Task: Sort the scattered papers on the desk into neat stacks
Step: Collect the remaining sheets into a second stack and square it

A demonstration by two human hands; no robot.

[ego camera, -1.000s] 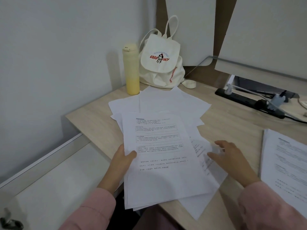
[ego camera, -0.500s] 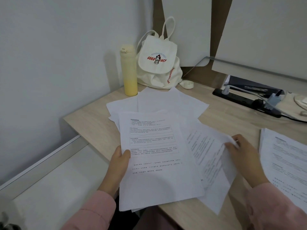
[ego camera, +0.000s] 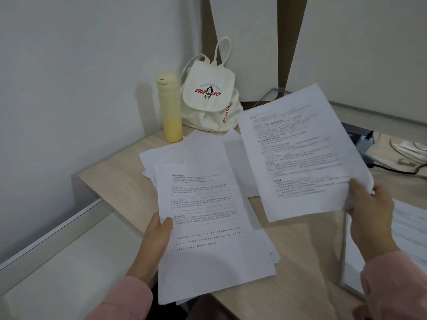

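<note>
- The right hand (ego camera: pixel 369 211) lay flat on a sheet (ego camera: pixel 298 153) a second ago. It now pinches that sheet's lower right corner, thumb and fingers curled round it.
- The sheet has come out from under the bundle (ego camera: pixel 215 239) and hangs tilted in the air, to the right of the bundle and clear of the desk (ego camera: pixel 111 181).
- The left hand (ego camera: pixel 157 236) still grips the bundle's left edge, thumb on top, holding it over the desk's near edge.
- One page is thus separated. It likely goes next onto the bundle or the stack (ego camera: pixel 411 227) at the right.
- Loose sheets (ego camera: pixel 203 148) still lie spread behind the bundle, so sorting is unfinished.
- The bag (ego camera: pixel 208 93) reads "GOOD LUCY" in red, with a cartoon figure between the words. The small arc of text above is unreadable.
- The print on the pages is too small to read. The bottle (ego camera: pixel 169 109) shows no label.
</note>
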